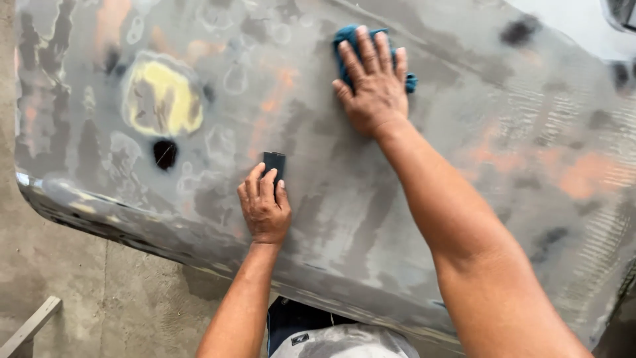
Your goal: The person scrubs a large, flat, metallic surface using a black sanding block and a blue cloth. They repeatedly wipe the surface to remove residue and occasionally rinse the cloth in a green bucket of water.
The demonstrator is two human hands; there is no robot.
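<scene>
A large sanded metal car body panel (397,219) fills the view, grey with orange and yellow filler patches. My left hand (264,205) presses a small dark sanding block (273,163) flat against the panel near its lower edge. My right hand (373,83) lies spread, palm down, on a blue cloth (347,41) higher up on the panel; most of the cloth is hidden under the fingers.
A yellow filler patch (161,98) and a small black hole (165,153) mark the panel's left part. A concrete floor (99,298) lies below the panel's edge. A grey wooden bar (30,326) sits at the lower left corner.
</scene>
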